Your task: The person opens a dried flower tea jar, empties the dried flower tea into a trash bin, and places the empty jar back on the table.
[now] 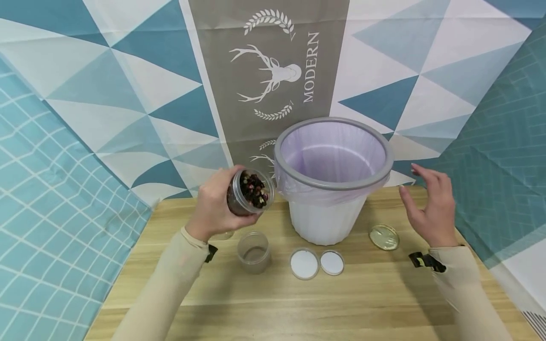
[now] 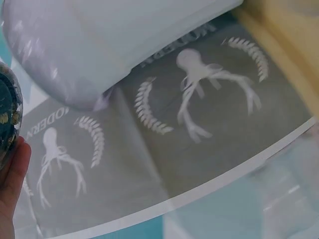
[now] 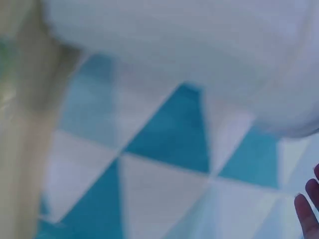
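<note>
My left hand (image 1: 219, 203) grips a clear jar (image 1: 250, 192) of dark dried flowers and leaves, tilted to the right with its mouth uncovered. In the left wrist view, part of the jar (image 2: 9, 112) and the fingers show at the left edge. Right of the jar stands a white bin (image 1: 328, 220) with a grey rim and a lilac liner bag (image 1: 337, 151). My right hand (image 1: 432, 210) is raised in the air right of the bin, fingers spread, holding nothing. Below it on the table lies a gold-rimmed lid (image 1: 384, 237).
A clear open container (image 1: 254, 253) stands on the wooden table (image 1: 264, 312) in front of the left hand. Two round white discs (image 1: 304, 264) lie side by side before the bin. A patterned cloth (image 1: 162, 71) hangs behind. Another clear round item (image 1: 223, 235) is partly hidden under the left wrist.
</note>
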The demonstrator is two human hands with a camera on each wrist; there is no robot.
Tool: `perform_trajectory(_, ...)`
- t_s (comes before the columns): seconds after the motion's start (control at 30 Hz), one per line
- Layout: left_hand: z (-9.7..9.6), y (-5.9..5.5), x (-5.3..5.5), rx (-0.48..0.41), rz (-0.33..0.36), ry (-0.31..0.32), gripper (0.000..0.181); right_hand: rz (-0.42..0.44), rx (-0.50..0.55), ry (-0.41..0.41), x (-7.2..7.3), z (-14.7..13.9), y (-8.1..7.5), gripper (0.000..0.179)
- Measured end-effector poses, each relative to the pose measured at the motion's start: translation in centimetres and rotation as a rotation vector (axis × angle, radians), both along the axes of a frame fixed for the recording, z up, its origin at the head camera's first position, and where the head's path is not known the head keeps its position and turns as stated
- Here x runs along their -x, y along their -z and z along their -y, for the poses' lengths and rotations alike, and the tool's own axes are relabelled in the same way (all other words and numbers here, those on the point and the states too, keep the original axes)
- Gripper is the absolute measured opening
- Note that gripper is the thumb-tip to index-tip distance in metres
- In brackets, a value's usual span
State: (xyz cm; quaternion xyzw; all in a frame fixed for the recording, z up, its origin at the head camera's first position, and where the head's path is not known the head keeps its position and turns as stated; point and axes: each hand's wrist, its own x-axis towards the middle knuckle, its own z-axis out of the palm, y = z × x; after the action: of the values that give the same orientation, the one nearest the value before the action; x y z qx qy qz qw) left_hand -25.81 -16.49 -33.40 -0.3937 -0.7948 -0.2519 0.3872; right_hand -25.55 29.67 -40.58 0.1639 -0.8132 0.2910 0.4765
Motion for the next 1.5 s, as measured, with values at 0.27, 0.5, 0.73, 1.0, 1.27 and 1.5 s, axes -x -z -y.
perform_trajectory(0.27,-0.7,-5.3,1.8,0.012,0.002,-0.044,0.094,-0.169,-0.087,-0.179,0.3,6.2,-4.3,0.060)
perform_trajectory(0.5,-2.1,-8.7,3.6,0.017,-0.021,-0.085,0.094,-0.132,-0.210,-0.270,1.6,9.0,-5.2,0.052)
perform_trajectory(0.73,-3.4,-11.9,4.8,0.038,0.004,-0.141,0.095,-0.198,-0.215,-0.245,1.9,9.4,-4.9,0.052)
perform_trajectory(1.0,-5.2,-14.7,6.1,0.155,0.056,-0.182,0.095,-0.194,-0.228,-0.206,1.9,9.5,-4.9,0.053)
perform_trajectory(1.27,-7.1,-15.9,7.3,0.260,0.045,-0.174,0.095,-0.192,-0.223,-0.201,2.0,9.8,-4.9,0.053)
perform_trajectory(1.5,-8.8,-15.7,7.9,0.325,0.036,-0.195,0.097,-0.183,-0.218,-0.190,2.0,9.8,-4.8,0.054)
